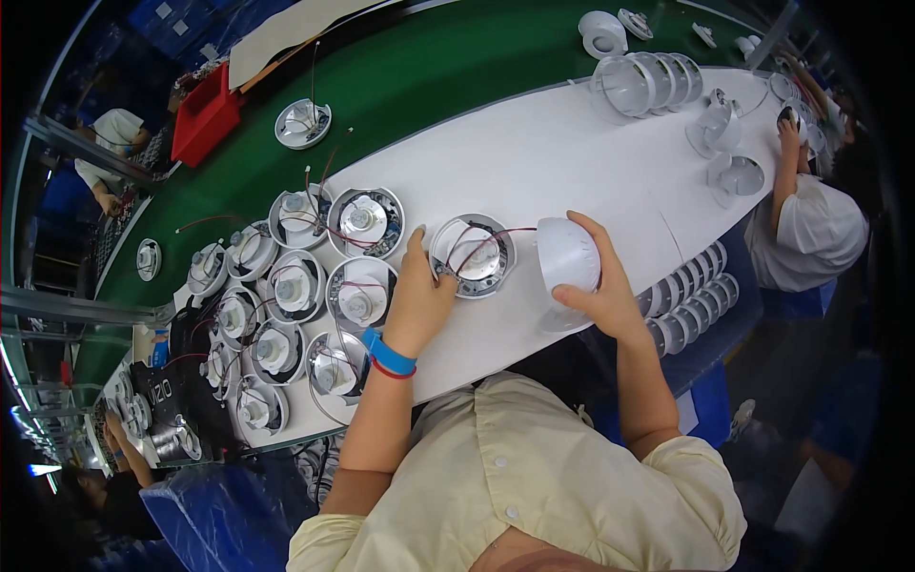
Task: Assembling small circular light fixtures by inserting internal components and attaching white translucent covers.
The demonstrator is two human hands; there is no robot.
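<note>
In my right hand [607, 291] is a smooth white dome-shaped cover [566, 255], fingers over its far right side and thumb at its near edge. A clear plastic ring [560, 317] shows partly below the cover. Left of it, a round white lamp unit [475, 255] lies face up on the table, its circuit board and wires exposed; a red-and-black wire runs from it toward the cover. Beside that unit's left rim is my left hand [422, 294], fingers stretched and apart from the thumb, which reaches the rim.
Several open lamp units [295, 286] crowd the left of the white table [534, 162]. Clear cups [648, 84] stand at the far right, with stacked covers [691, 296] to my right. Beyond runs a green belt [410, 81] with a red bin [207, 114]. A co-worker [810, 229] sits at right.
</note>
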